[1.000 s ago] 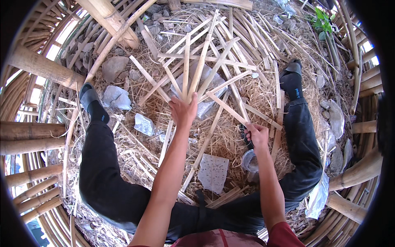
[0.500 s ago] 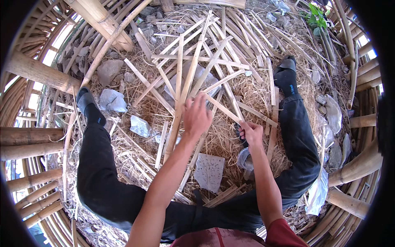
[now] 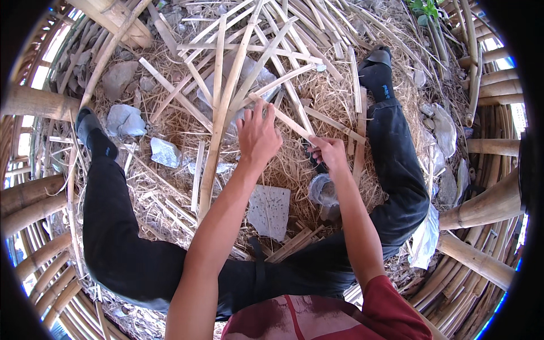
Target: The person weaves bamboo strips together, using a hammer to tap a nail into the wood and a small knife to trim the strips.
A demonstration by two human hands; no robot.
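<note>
A thin split bamboo strip [image 3: 293, 124] slants across the space between my hands. My right hand [image 3: 330, 152] pinches its nearer, right end. Near the far end is my left hand [image 3: 259, 135], back upward, its fingers loosely bent and apart with the fingertips at the strip. Whether its thumb grips underneath is hidden. A dark object [image 3: 318, 164], partly covered by my right hand, shows just below it; its kind cannot be made out. Longer bamboo strips [image 3: 231, 79] lie crossed over a grey stone slab [image 3: 249, 72] beyond my hands.
Between my legs lie a flat, pitted grey slab [image 3: 269, 212] and a translucent plastic container [image 3: 323, 190]. Pale rocks [image 3: 126, 120] and shavings [image 3: 170, 190] cover the ground. Bamboo poles [image 3: 34, 105] frame the left side; more poles [image 3: 481, 207] stand on the right.
The whole view has shifted, so the scene sits further up and left. My left hand's fingers look more spread at the strip's far end. My right hand keeps its pinch.
</note>
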